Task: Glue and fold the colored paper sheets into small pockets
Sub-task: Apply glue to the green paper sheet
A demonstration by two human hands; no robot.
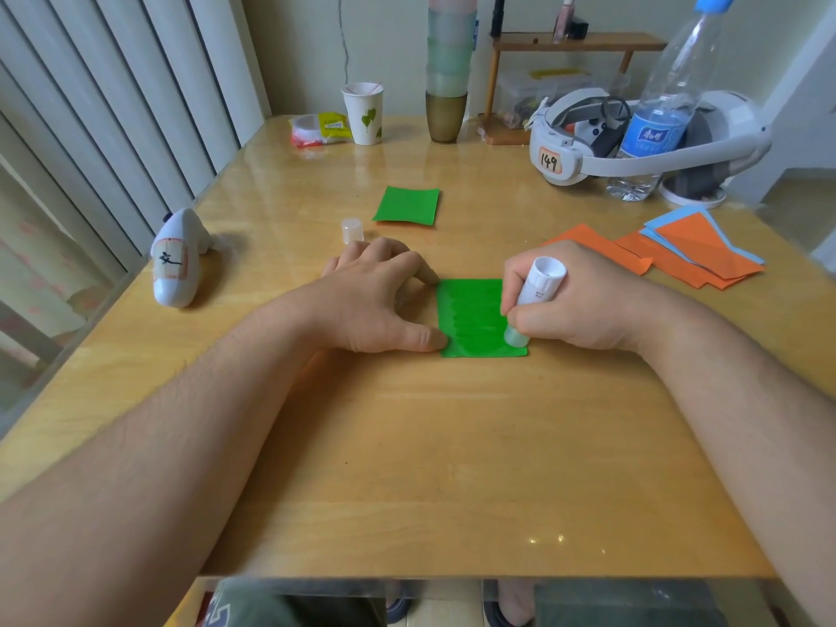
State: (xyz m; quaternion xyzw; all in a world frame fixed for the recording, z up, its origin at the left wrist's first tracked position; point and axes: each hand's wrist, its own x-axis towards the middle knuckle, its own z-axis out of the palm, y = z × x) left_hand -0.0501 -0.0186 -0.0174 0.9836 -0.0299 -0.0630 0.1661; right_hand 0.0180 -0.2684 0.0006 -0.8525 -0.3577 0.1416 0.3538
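Observation:
A green paper sheet (475, 316) lies flat on the wooden table (407, 445), with glue streaks across it. My left hand (380, 300) presses its left edge with thumb and fingertip. My right hand (574, 300) grips a white glue stick (536, 294), its tip down on the sheet's near right corner. The glue stick's cap (352, 230) stands just beyond my left hand. A folded green piece (407, 205) lies farther back. Orange and blue sheets (683, 251) are stacked to the right.
A white controller (177, 260) lies at the left edge. At the back stand a paper cup (364, 113), stacked tumblers (448, 70), a white headset (633, 138), a water bottle (665, 101) and a small wooden shelf (574, 43).

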